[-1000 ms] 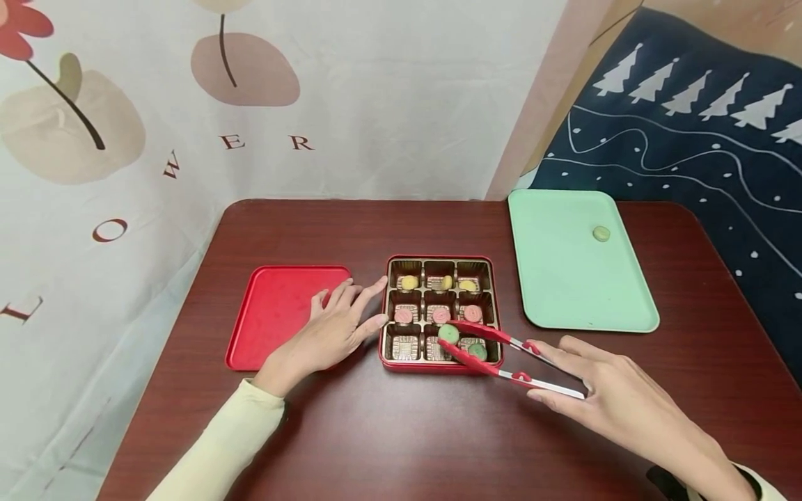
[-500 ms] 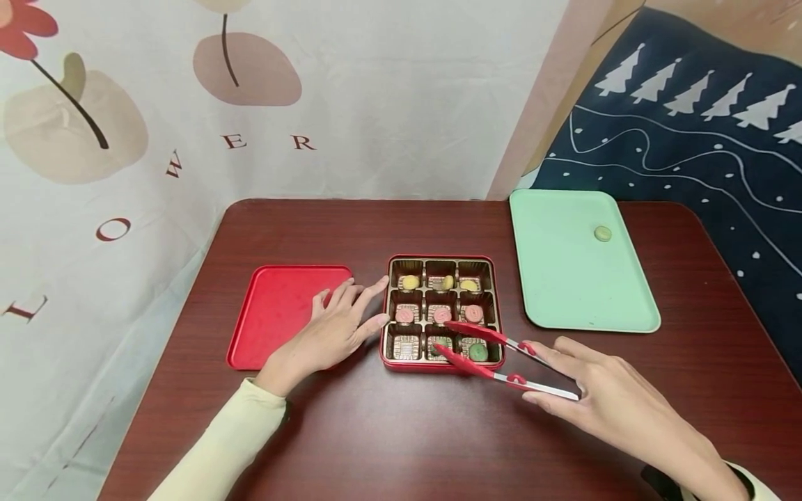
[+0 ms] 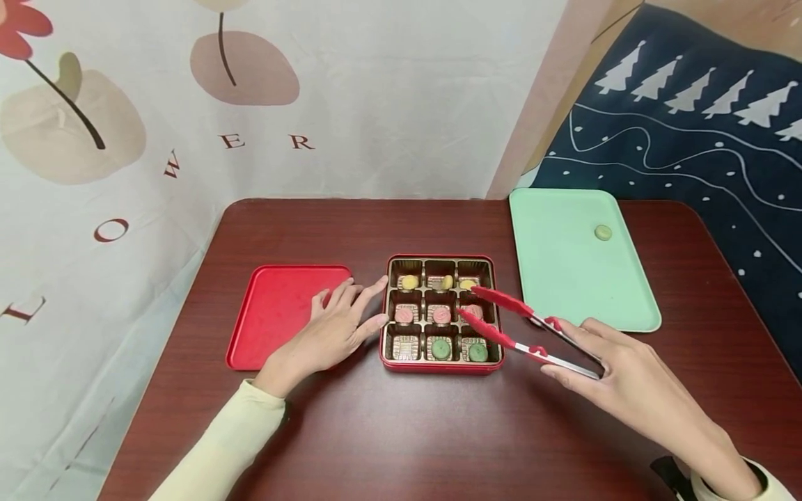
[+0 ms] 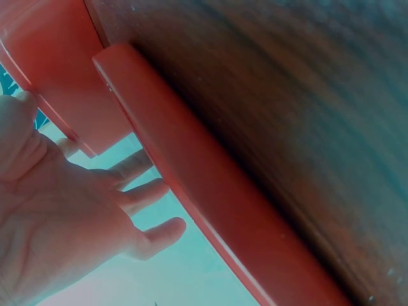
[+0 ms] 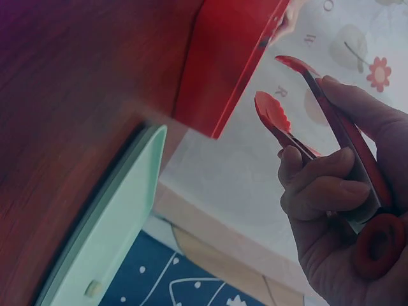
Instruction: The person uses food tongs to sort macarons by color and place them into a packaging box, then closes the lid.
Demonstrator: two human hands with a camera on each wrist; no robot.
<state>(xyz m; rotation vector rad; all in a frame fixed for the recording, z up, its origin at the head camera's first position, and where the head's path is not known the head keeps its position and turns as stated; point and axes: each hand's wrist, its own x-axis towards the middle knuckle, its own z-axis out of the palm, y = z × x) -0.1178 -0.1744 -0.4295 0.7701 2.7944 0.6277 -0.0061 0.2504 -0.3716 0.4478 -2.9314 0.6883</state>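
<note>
My right hand (image 3: 639, 379) grips red-tipped tongs (image 3: 510, 339), their tips spread apart with nothing between them over the right side of a red box (image 3: 416, 367). In the right wrist view, fingers and thumb wrap the handles of the tongs (image 5: 347, 146). The box has a gold insert with compartments in three rows: yellow sweets at the back, pink in the middle, green in front. One green sweet (image 3: 441, 348) lies in the front middle compartment, another (image 3: 478, 352) in the front right; the front left holds none. My left hand (image 3: 332, 330) has its fingers spread, index finger and thumb at the box's left edge.
A red lid (image 3: 266, 320) lies left of the box, partly under my left hand. A mint-green tray (image 3: 576, 285) stands at the right with a single green sweet (image 3: 603, 232) on it. A patterned cloth (image 3: 401, 104) hangs behind the table.
The tongs have released a green sweet, which now lies in the front middle compartment. My right hand has moved the tongs up and to the right. The left hand stays put.
</note>
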